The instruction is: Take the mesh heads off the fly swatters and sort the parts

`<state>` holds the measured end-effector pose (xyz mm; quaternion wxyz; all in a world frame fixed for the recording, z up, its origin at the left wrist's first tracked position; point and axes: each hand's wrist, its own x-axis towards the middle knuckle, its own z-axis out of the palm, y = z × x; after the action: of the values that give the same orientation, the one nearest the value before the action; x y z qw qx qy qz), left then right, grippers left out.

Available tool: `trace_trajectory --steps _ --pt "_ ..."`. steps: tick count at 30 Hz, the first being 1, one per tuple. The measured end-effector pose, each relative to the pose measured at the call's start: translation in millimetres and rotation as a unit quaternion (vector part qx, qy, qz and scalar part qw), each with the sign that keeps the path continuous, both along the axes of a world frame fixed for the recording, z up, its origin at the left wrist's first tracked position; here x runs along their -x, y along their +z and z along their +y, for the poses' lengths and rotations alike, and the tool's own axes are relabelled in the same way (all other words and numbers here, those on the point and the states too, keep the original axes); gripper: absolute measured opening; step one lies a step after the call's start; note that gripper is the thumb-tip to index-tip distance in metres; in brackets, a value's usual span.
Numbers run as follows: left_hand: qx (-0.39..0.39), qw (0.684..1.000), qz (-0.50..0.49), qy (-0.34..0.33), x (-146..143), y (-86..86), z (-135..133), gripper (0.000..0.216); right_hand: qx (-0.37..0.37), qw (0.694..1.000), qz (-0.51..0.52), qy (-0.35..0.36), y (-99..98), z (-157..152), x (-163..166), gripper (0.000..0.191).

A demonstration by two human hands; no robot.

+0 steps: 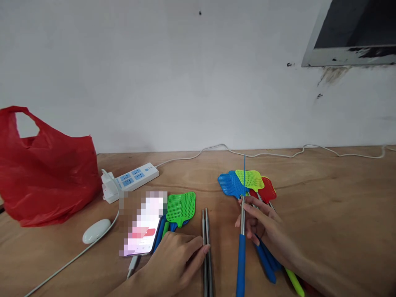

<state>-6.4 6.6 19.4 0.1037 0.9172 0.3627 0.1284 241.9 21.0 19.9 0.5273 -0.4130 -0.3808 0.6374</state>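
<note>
Seen edge-on, a blue fly swatter [241,260] stands nearly upright in the picture, its thin blue head above a metal shaft. My right hand [258,222] pinches that shaft just above the blue handle. To the left, my left hand [176,260] rests low over the table with thumb and forefinger closed on slim metal rods [207,231] lying side by side. Behind my right hand are more swatters with a blue head [229,184], a yellow-green head [251,180] and a red head [268,190]. A green swatter head [181,207] lies beyond my left hand.
A phone [148,229], partly blurred out, lies left of the green head with a cable plugged in. Farther left are a white mouse-shaped object [96,231], a power strip [136,177] and a red plastic bag [49,177]. A white cord [272,155] runs along the wall.
</note>
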Motion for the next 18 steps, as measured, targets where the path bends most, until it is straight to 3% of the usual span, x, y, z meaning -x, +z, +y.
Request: trace_trajectory --steps 9,14,18 --pt "0.052 0.997 -0.062 -0.02 -1.3 4.8 -3.4 0.037 0.017 0.998 0.045 -0.029 5.3 -2.0 1.8 0.038" --pt "0.137 0.981 -0.137 0.013 -1.7 9.2 -4.7 0.028 0.018 0.997 0.068 -0.03 1.7 -3.1 1.8 0.032" --pt "0.181 0.97 -0.162 0.037 -0.5 8.1 -5.7 0.035 0.003 0.998 0.057 -0.018 1.5 -5.7 2.6 0.03"
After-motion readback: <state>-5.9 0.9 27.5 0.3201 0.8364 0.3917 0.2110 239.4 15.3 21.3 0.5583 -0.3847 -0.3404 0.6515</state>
